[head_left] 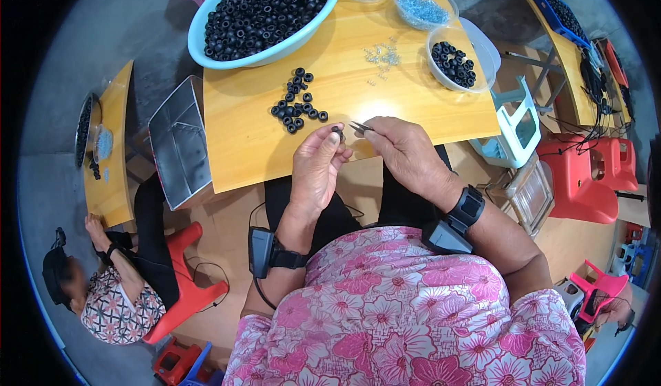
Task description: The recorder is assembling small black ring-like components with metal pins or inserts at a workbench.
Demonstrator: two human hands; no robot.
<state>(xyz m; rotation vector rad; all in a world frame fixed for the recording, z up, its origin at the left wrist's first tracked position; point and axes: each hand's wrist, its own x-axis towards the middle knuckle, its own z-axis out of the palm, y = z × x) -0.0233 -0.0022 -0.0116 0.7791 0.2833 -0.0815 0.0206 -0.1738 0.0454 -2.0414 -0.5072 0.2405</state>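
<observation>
Over the near edge of the wooden table (241, 131), my left hand (315, 169) pinches a small black ring-shaped part (337, 131) between thumb and fingertips. My right hand (406, 153) is closed on dark, pointed tweezers (359, 128), whose tips face the part from just to its right. Whether the tips hold anything is too small to tell. Just beyond my left hand lies a loose group of similar black ring parts (289, 110). Farther off, tiny clear pieces (383, 57) are scattered on the tabletop.
A light-blue basin (195, 42) heaped with black rings stands at the far left. At the far right are a tub (451, 6) of tiny clear-blue pieces and a clear bowl (489, 76) of black rings. An open box (180, 145) adjoins the table's left side. Another person (124, 303) sits left.
</observation>
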